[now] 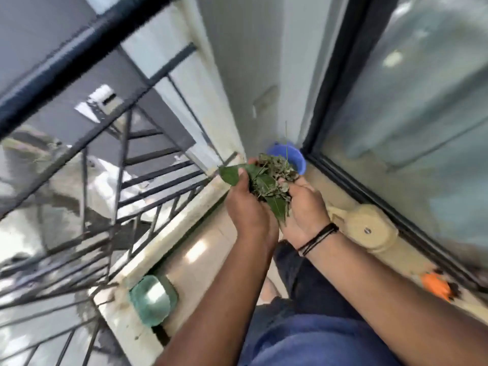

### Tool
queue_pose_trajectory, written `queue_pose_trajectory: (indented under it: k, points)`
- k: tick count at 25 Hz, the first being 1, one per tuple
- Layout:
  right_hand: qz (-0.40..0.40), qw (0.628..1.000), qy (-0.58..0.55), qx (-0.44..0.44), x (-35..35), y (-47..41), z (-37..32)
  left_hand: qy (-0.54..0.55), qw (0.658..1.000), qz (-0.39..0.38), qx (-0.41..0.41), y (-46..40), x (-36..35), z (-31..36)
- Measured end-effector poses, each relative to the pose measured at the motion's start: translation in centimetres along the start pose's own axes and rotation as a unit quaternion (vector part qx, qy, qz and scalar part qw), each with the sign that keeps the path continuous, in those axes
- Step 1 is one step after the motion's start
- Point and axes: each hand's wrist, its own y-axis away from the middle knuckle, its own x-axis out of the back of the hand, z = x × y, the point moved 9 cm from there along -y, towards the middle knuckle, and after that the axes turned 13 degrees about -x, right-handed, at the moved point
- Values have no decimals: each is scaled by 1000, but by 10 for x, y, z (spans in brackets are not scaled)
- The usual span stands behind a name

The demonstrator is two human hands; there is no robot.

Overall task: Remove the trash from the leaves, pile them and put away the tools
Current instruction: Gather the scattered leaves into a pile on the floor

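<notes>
A bunch of green and dried leaves (266, 178) is cupped between both my hands above a narrow balcony floor. My left hand (245, 204) curls around the left side of the bunch, with one broad leaf sticking out past its fingers. My right hand (303, 207), a black band on its wrist, holds the right side from below. A blue bucket (295, 157) stands just beyond the leaves in the corner, partly hidden by them.
A dark metal railing (105, 143) runs along the left above a pale ledge (169, 239). A glass door with a black frame (343, 101) fills the right. A green container (153, 299) sits by the ledge, an orange object (435, 286) by the door track.
</notes>
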Motion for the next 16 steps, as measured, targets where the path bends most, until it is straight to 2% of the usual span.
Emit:
queue_pose_trajectory:
  k: [4, 8, 12, 16]
  points:
    - [102, 993, -63, 16, 67, -74, -32, -104, 992, -7, 76, -58, -8, -95]
    - [187, 977, -94, 46, 131, -175, -58, -179, 969, -26, 167, -144, 5, -199]
    - [288, 951, -91, 67, 188, -279, -66, -239, 956, -49, 165, -230, 15, -282]
    - [363, 932, 4, 25, 241, -358, -64, -337, 929, -31, 149, -315, 57, -354]
